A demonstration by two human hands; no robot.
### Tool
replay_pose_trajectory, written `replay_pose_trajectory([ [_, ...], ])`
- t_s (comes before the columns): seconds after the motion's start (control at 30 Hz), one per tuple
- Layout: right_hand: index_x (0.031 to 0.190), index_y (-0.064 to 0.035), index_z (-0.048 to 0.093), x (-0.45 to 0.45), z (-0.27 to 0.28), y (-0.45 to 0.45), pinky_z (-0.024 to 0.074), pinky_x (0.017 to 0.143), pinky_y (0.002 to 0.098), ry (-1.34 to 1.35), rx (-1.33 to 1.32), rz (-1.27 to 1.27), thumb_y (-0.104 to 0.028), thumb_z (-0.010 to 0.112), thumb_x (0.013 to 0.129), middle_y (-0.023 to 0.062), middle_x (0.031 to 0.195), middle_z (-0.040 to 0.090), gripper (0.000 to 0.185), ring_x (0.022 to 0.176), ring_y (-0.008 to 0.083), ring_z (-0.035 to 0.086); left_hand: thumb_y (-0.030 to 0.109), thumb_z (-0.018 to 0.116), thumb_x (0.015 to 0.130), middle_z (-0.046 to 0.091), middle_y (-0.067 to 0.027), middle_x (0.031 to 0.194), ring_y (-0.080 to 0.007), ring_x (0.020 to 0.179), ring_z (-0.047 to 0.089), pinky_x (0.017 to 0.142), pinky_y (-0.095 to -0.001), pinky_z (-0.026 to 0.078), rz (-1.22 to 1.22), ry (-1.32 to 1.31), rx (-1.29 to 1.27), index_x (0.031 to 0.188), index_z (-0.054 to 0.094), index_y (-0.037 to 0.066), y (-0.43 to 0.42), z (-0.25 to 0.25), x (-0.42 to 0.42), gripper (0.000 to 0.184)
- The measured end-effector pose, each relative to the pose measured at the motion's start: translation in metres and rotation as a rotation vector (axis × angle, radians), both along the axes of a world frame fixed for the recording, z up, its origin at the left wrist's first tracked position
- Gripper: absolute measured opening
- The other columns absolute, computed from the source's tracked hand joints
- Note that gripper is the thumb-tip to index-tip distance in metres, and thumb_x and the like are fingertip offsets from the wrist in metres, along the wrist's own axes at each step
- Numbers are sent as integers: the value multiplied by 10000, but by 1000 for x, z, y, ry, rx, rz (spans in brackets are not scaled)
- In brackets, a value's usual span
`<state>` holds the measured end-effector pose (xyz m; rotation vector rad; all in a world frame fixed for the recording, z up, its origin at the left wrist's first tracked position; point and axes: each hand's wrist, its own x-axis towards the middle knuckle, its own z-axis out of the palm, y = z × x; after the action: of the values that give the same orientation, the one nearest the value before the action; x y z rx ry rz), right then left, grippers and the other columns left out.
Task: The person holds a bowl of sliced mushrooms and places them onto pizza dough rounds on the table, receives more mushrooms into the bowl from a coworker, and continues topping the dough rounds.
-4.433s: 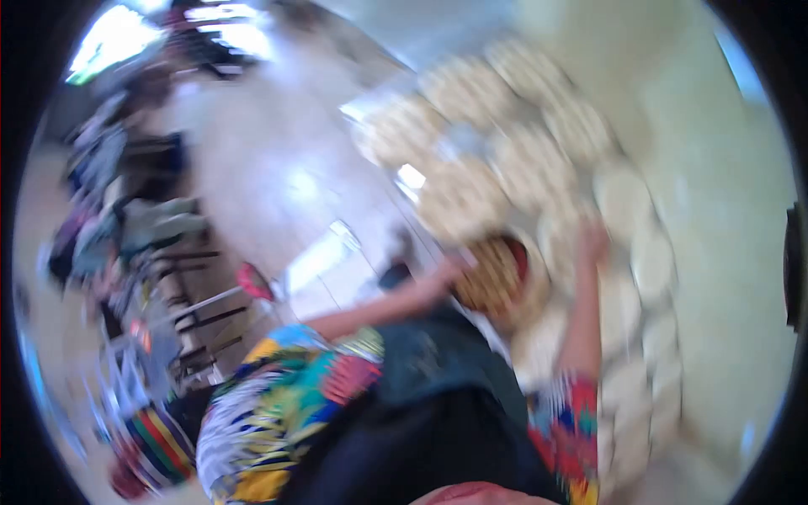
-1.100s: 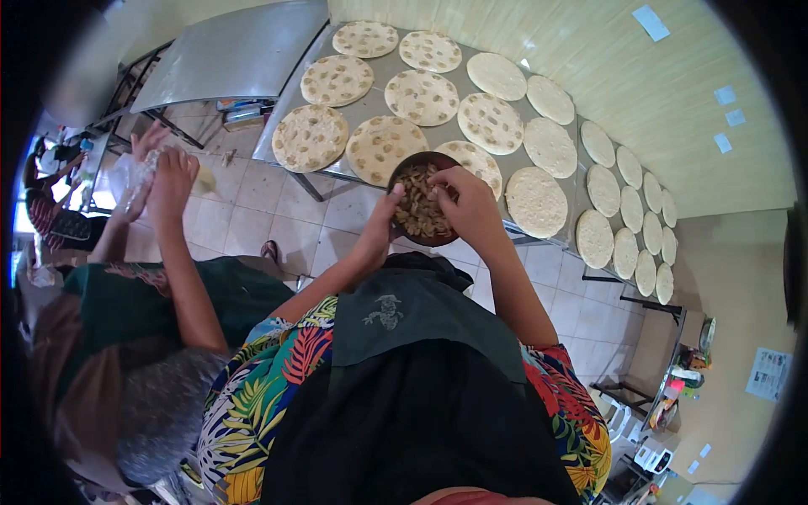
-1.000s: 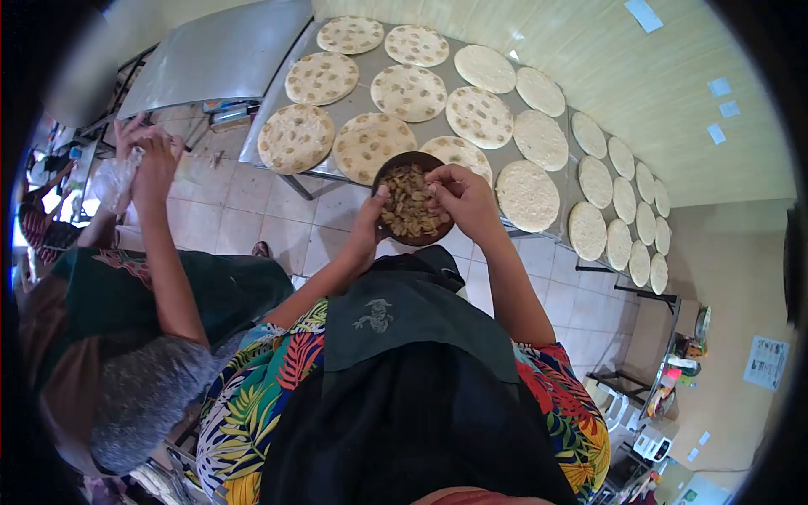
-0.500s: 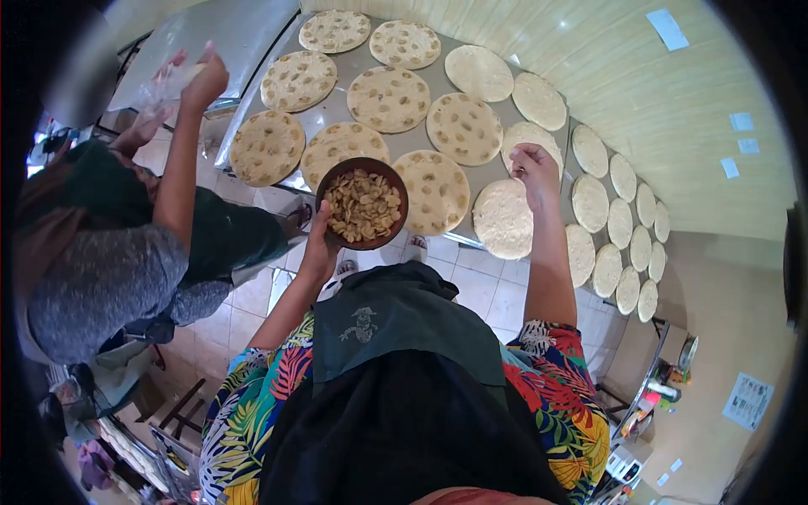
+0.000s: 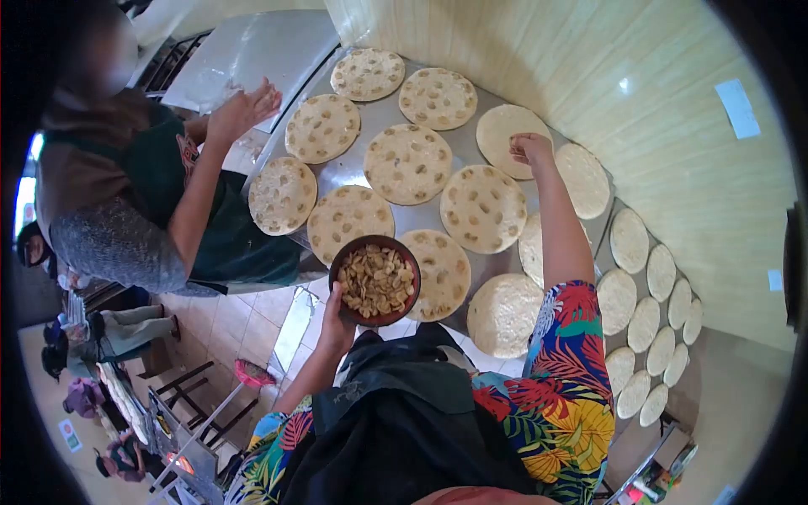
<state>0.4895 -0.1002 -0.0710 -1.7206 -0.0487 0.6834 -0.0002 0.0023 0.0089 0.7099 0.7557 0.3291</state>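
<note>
My left hand [image 5: 336,324] grips a dark round bowl [image 5: 376,321] by its near left side. Thin brownish-yellow slices [image 5: 375,282] of some food fill the bowl; their exact kind is unclear. Stretched far forward, my right hand [image 5: 530,150] is over a plain flat dough round [image 5: 502,126] at the back. Its fingers are pinched together, and whatever they hold is too small to make out. A dough round dotted with slices [image 5: 483,209] lies just nearer, and another dotted round [image 5: 438,273] is partly behind the bowl.
Several more dough rounds cover the metal table [image 5: 353,173], dotted ones left, plain ones right. A co-worker [image 5: 181,202] stands at the left with hands over the table edge. A wood-patterned wall [image 5: 589,76] borders the back. Other people and a pink-headed broom [image 5: 252,373] appear lower left.
My right hand has gone from above a nearer plain round to the one farther back. The view has shifted. My left hand still holds the bowl, and the co-worker's hands have moved.
</note>
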Motion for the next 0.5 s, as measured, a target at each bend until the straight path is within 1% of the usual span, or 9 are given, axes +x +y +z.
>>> replay_pose_trajectory([
  [0.03, 840, -39, 652, 10, -6, 14, 502, 512, 249, 6, 3, 13, -60, 643, 725, 49, 679, 618, 118, 559, 125, 588, 489, 384, 923, 354, -100, 1393, -240, 1279, 346, 1064, -393, 271, 11, 0, 23, 1378, 263, 56, -2, -1, 0, 640],
  [0.1, 742, -48, 657, 24, -18, 40, 479, 476, 251, -55, -84, -31, -59, 646, 701, 48, 641, 613, 44, 527, 124, 572, 493, 381, 922, 353, -103, 1393, -241, 1280, 345, 1065, -394, 271, 44, 10, 12, 1380, 257, 57, -3, -9, -5, 644],
  [0.17, 713, -57, 640, 34, -26, 60, 467, 476, 262, -83, -156, -47, -71, 660, 708, 35, 626, 593, 25, 519, 119, 553, 498, 378, 921, 353, -106, 1393, -242, 1281, 344, 1067, -395, 271, 75, 22, -3, 1381, 251, 58, -5, -11, -9, 649],
  [0.2, 685, -65, 623, 39, -30, 68, 455, 476, 272, -119, -228, -74, -84, 674, 714, 22, 611, 573, 62, 511, 113, 534, 499, 375, 921, 353, -108, 1392, -244, 1281, 345, 1068, -398, 270, 84, 33, -8, 1381, 251, 58, -4, -10, -10, 649],
  [0.23, 685, -65, 623, 42, -33, 75, 455, 476, 272, -117, -232, -67, -84, 674, 714, 22, 611, 573, 62, 511, 113, 534, 500, 373, 922, 352, -109, 1392, -246, 1281, 345, 1069, -401, 269, 92, 42, -14, 1381, 250, 58, -4, -10, -11, 650],
  [0.33, 615, -55, 597, 52, -40, 89, 415, 402, 266, -13, -189, -93, -52, 684, 693, 34, 582, 555, 117, 447, 117, 490, 498, 381, 920, 356, -114, 1391, -249, 1277, 352, 1067, -408, 271, 134, 52, -36, 1377, 259, 55, -1, -13, -13, 648],
  [0.4, 579, -45, 576, 56, -45, 94, 386, 360, 255, -169, -297, -10, -21, 674, 694, 45, 548, 536, 154, 414, 122, 471, 497, 389, 918, 361, -116, 1388, -251, 1273, 358, 1065, -410, 274, 167, 58, -58, 1373, 266, 51, 0, -15, -13, 649],
  [0.43, 579, -45, 576, 59, -52, 96, 386, 360, 255, -171, -305, 0, -21, 674, 694, 45, 548, 536, 154, 414, 122, 471, 495, 399, 916, 367, -118, 1383, -252, 1269, 363, 1062, -411, 280, 178, 51, -49, 1369, 273, 45, 2, -17, -13, 651],
  [0.5, 602, -22, 591, 66, -69, 99, 431, 406, 290, -281, -432, 60, -61, 662, 690, 84, 554, 561, 120, 416, 156, 492, 494, 408, 913, 374, -119, 1378, -253, 1265, 369, 1059, -412, 286, 193, 49, -51, 1364, 281, 40, 4, -19, -12, 652],
])
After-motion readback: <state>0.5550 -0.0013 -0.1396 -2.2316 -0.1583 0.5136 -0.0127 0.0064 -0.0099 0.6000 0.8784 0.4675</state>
